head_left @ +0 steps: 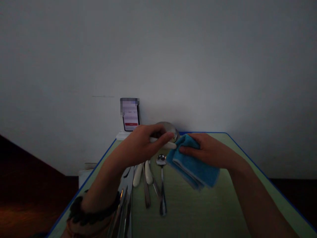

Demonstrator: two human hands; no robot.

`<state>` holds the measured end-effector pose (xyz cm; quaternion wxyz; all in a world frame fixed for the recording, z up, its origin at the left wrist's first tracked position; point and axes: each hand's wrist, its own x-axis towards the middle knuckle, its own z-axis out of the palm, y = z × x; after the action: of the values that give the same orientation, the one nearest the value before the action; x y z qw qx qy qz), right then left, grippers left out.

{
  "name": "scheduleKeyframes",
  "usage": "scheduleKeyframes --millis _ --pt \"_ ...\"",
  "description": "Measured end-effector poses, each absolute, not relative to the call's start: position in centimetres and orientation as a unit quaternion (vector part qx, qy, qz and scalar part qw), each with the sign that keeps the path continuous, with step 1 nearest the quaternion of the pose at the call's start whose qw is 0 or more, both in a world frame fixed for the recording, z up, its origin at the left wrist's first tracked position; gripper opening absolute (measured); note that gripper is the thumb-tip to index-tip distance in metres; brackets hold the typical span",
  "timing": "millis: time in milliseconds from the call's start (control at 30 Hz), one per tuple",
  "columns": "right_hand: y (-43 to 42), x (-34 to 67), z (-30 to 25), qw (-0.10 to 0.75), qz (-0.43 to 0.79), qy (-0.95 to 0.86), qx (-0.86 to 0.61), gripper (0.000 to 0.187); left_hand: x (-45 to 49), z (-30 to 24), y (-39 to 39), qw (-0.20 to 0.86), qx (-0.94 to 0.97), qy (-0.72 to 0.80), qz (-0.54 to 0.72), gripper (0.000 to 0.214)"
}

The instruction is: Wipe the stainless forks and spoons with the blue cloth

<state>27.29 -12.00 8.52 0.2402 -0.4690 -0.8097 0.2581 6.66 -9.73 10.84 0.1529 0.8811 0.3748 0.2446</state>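
My left hand (146,143) is closed around a white-handled utensil (169,145), whose other end is hidden behind my fingers. In my right hand (198,148) is a folded blue cloth (198,168), pinched between thumb and fingers. The cloth's upper edge meets the tip of the white handle. Below my hands a metal spoon (162,185) lies on the table, bowl end away from me. Beside it lie more utensils, two with white handles (138,175), partly covered by my left hand and wrist.
A round shiny metal dish (170,129) stands at the table's back edge, partly hidden by my left hand. A phone (130,115) leans upright on a white stand (122,135). Several long metal utensils (121,211) lie at left by my forearm. The green table (198,215) has a blue edge.
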Motion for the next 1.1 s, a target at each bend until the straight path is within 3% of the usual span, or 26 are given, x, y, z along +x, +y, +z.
scheduleKeyframes --millis 400,633,933,1100 --pt "-11.8 28.1 8.6 0.344 0.211 -0.757 -0.514 0.027 6.3 10.7 -9.9 0.248 0.897 0.340 0.132 0.043" --pt "-12.6 28.3 9.0 0.225 0.282 -0.832 -0.421 0.015 5.3 11.2 -9.7 0.230 0.885 0.368 0.171 0.030" --pt "-12.7 30.2 9.4 0.250 0.194 -0.815 -0.486 0.015 3.6 11.2 -9.4 0.217 0.912 0.308 0.162 0.035" --pt "-12.7 30.3 9.5 0.248 0.167 -0.815 -0.496 0.021 3.1 11.3 -9.2 0.285 0.901 0.306 0.117 0.037"
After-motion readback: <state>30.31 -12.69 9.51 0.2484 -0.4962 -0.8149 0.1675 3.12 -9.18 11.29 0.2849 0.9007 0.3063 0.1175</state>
